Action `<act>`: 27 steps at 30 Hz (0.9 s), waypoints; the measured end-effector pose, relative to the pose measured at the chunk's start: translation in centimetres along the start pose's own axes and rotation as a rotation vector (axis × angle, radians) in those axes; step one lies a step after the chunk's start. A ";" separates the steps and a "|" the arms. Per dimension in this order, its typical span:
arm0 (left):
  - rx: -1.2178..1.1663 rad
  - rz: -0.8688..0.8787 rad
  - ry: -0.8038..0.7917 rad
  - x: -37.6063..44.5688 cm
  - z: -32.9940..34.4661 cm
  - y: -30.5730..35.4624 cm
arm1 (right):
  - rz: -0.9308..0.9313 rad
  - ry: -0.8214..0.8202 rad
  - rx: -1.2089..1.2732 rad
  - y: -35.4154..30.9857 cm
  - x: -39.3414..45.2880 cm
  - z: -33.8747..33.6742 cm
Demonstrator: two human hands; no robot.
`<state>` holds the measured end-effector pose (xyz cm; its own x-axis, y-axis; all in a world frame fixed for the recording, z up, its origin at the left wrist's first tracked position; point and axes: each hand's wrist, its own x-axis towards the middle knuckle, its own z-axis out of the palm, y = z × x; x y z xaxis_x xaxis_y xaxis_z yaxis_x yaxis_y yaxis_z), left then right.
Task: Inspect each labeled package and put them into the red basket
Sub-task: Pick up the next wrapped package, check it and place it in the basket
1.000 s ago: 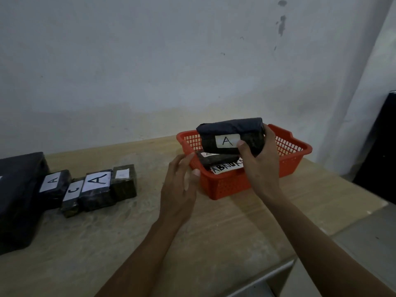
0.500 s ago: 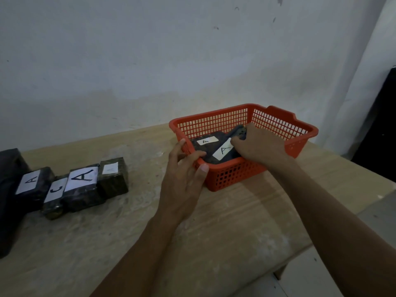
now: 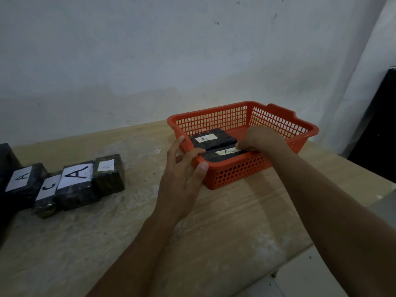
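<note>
Broadly, from largest to smallest: pale wood-grain worktop (image 3: pixel 120 236), its near right corner cut off by the frame edge. Red perforated plastic basket (image 3: pixel 235 174) standing on the worktop toward the right, near wall hiding the lower part of its contents. Large black wrapped bundle (image 3: pixel 5 159) at the far left, mostly out of frame.

Row of four dark wrapped packages on the worktop, left of the basket, touching one another: package with white "A" label (image 3: pixel 21 183); narrow package labelled "C" (image 3: pixel 46 194); package with large "A" label (image 3: pixel 75 183); dark block with small white label (image 3: pixel 109 172), its lettering too faint to read.

Inside the basket, two dark flat packages side by side: rear package labelled "A" (image 3: pixel 212 139), fully visible on top; front package labelled "A" (image 3: pixel 222 154), partly hidden by the basket wall and the fingers.

Left hand (image 3: pixel 182 179): grips the basket's near left corner, fingers over the rim, thumb on the outer wall. Right hand (image 3: pixel 261 139): reaches into the basket, fingertips curled onto the right end of the front package; whether it pinches or only presses cannot be told.
</note>
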<state>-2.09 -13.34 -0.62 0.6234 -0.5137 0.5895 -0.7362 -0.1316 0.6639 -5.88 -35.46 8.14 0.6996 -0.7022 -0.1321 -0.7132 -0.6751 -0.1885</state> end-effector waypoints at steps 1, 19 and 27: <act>-0.001 -0.005 -0.002 0.0 0.0 0.0 | -0.004 -0.004 -0.002 0.0 0.1 0.0; 0.022 0.006 -0.005 0.1 0.1 0.4 | -0.311 -0.253 -0.128 -0.7 -1.3 -0.9; 0.046 -0.028 0.004 -0.2 -0.2 0.6 | -0.349 0.169 0.056 0.0 -1.6 0.0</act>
<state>-2.59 -13.17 -0.25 0.6448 -0.5062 0.5727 -0.7296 -0.1843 0.6585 -7.01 -34.39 8.36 0.8794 -0.4631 0.1107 -0.4270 -0.8699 -0.2470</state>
